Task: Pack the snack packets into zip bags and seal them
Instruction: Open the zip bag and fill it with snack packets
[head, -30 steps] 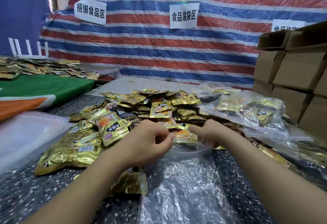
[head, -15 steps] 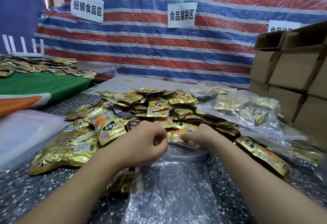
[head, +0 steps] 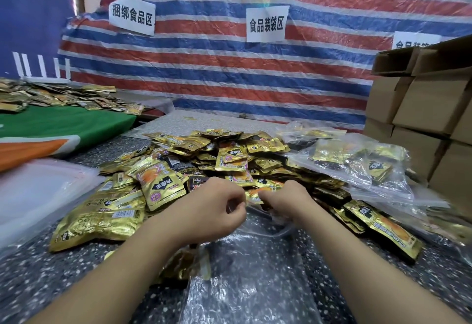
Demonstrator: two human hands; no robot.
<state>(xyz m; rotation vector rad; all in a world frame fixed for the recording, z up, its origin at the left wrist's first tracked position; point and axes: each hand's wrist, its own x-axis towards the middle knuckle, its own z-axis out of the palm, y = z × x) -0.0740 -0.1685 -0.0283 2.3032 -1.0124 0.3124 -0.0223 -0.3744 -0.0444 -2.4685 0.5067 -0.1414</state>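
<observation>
Pinching the zip bag (head: 245, 280) mouth, left hand (head: 212, 211) and right hand (head: 286, 199) should spread it wide before loading snack packets (head: 204, 160).

You see even, bright indoor light, glare on the plastic tarp (head: 255, 73), edges bowed by the wide lens, the right side perhaps slightly blurred.

Gold foil snack packets (head: 217, 160) with black logos, orange-pink panels, heaped on black white-speckled tabletop (head: 46, 272). Clear zip bag (head: 250, 285) glints silver near front edge. Backdrop tarp (head: 255, 73) striped red, blue, white; white signs (head: 267, 25) with black characters. Green-orange cloth (head: 63, 129) at left edge. Brown cardboard boxes (head: 421, 109) at right edge.
</observation>
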